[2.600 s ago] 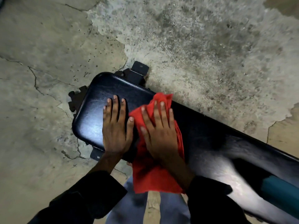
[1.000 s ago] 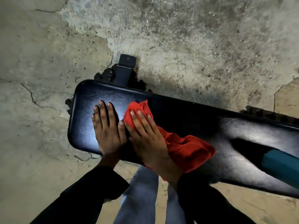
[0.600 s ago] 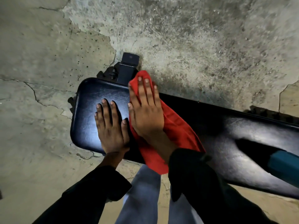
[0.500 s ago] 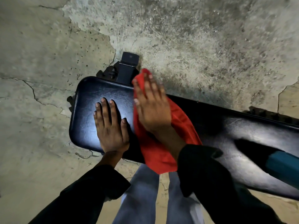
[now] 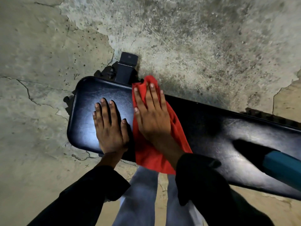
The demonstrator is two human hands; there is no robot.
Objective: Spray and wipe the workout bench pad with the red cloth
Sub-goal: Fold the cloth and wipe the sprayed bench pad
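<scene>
The black padded workout bench pad [image 5: 211, 128] runs from centre left to the right edge of the head view. My left hand [image 5: 110, 128] lies flat on its left end, fingers spread, holding nothing. Just to its right, my right hand [image 5: 153, 115] presses flat on the red cloth [image 5: 151, 155], with its fingertips at the pad's far edge. The cloth spans the pad's width and hangs over the near edge. A teal object [image 5: 283, 168] lies on the pad at the far right, cut off by the frame; I cannot tell what it is.
The bench's dark metal frame bracket [image 5: 127, 66] sticks out beyond the pad's far left corner. Cracked, patchy concrete floor [image 5: 195, 38] surrounds the bench. My legs in blue jeans [image 5: 140, 193] stand against the near side.
Over the last second my right hand pushed the red cloth from the middle of the pad to its far edge. My left hand has stayed flat on the left end.
</scene>
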